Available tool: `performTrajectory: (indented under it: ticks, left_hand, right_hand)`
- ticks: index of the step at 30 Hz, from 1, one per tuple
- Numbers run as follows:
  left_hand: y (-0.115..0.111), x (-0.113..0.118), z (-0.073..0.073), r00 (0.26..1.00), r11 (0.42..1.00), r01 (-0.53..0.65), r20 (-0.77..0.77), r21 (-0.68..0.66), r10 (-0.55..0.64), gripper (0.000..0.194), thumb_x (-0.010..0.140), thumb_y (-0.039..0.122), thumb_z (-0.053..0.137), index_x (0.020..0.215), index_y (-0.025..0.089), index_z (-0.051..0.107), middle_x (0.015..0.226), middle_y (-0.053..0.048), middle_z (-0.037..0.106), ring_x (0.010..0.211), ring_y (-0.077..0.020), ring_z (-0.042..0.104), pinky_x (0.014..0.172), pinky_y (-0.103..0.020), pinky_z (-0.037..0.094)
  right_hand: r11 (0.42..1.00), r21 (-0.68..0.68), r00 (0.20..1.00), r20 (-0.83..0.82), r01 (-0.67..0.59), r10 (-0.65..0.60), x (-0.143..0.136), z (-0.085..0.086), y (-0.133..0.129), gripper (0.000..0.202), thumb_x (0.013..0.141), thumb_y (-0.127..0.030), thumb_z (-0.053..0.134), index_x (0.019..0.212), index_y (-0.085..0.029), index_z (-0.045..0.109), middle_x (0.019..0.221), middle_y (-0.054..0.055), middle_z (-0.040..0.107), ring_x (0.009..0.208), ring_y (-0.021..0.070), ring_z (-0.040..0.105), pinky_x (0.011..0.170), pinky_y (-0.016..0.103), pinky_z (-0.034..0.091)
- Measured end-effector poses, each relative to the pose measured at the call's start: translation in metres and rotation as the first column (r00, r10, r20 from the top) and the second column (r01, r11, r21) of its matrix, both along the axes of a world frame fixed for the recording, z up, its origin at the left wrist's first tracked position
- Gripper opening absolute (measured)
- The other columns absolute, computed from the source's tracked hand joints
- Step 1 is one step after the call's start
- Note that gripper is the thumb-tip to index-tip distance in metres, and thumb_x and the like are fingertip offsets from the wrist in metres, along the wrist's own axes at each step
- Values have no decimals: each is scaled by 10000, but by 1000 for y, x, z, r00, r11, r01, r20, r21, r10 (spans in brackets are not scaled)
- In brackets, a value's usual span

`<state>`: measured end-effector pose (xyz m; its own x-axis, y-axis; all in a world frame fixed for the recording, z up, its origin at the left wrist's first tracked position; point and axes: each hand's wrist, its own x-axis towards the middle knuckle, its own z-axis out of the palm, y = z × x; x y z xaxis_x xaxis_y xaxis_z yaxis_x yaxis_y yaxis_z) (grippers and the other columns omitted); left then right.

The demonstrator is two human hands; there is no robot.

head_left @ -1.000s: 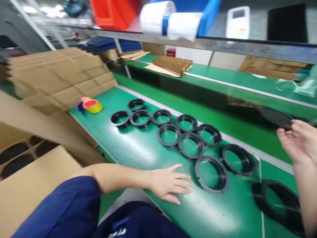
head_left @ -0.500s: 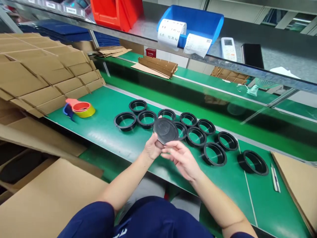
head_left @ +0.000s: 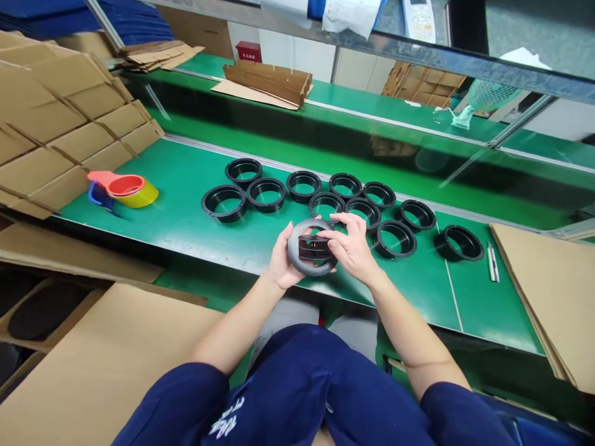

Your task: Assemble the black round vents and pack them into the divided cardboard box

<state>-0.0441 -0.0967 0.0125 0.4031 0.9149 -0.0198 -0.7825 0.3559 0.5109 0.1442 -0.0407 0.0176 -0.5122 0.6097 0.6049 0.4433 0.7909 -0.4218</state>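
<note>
Both hands are gripping one black ring [head_left: 312, 248] above the green surface [head_left: 186, 198]: left hand [head_left: 281, 263] cupping its left edge, right hand [head_left: 354, 249] pinching its right, other rings [head_left: 320, 195] lying behind.

Black rings [head_left: 325, 204] on a green bench [head_left: 186, 204], yellow tape [head_left: 139, 195] on a red holder [head_left: 118, 184], brown cardboard [head_left: 69, 130], navy sleeves [head_left: 181, 396]

Green bench [head_left: 195, 186]: black rings [head_left: 344, 198], tape dispenser [head_left: 121, 189], cardboard [head_left: 548, 291].
</note>
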Motion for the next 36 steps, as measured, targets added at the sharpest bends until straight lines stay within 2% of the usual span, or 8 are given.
performTrajectory:
  ticks: [15,20,23,26,29,32,34,36]
  left_hand:
    - [8,8,-3,999,984,39,-27,-172,-44,682,980,710,407,1415,213,576,1321,-172,653,1171,-385,654,997,-651,503]
    - [9,11,-7,980,955,-185,-117,-230,162,555,991,604,472,1141,126,710,1120,-130,741,1133,-305,675,1045,-442,519]
    - [0,16,-13,971,962,-127,-229,-241,71,597,937,661,531,1137,128,713,1057,-133,751,1083,-302,687,996,-410,534]
    - [-7,8,-15,909,981,-63,-417,-181,-18,733,901,787,481,1194,150,695,1074,-138,743,1042,-296,691,894,-380,556]
    - [0,-35,-2,626,972,-237,-764,2,155,758,930,807,381,1211,177,693,1135,-138,718,970,-273,699,737,-323,557]
    - [19,-111,21,-24,662,-641,-873,388,487,491,961,539,572,1315,202,619,1343,-127,616,1035,-223,671,757,-255,535]
    - [30,-161,31,-174,528,-728,-863,437,473,554,924,361,644,1435,208,494,1480,-147,495,1098,-206,648,794,-236,526]
    - [35,-197,32,-170,522,-760,-894,387,415,560,843,253,700,1368,147,538,1362,-179,574,957,-204,689,721,-245,533]
  right_hand:
    - [979,-202,972,-235,-37,-12,17,-18,-15,628,1081,-559,174,1384,-276,646,1467,98,508,1406,265,418,1205,503,360]
    - [988,34,985,90,-150,147,8,-30,-21,734,972,-721,441,1539,-255,479,1675,124,245,1543,382,186,1250,648,193]
    - [983,-70,973,145,-172,181,1,-31,-23,1044,854,-754,630,1656,-247,195,1717,158,-3,1566,431,76,1221,688,221]
    - [941,-251,956,128,-228,266,-5,-36,-22,1120,809,-677,735,1663,-320,105,1712,133,79,1553,392,194,1196,632,340]
    - [898,-349,957,10,-267,288,-7,-47,-16,1050,820,-590,750,1651,-333,160,1677,116,219,1536,356,260,1210,598,346]
    - [886,-391,968,-131,-248,213,-6,-60,-7,942,853,-546,717,1630,-317,237,1652,112,292,1540,344,261,1242,605,281]
    - [866,-430,963,-190,-255,190,-3,-64,-3,921,856,-534,716,1623,-326,250,1656,99,296,1545,335,258,1251,601,263]
    - [838,-471,957,-218,-277,193,1,-66,0,935,844,-533,730,1621,-336,250,1669,89,275,1551,333,248,1253,598,260]
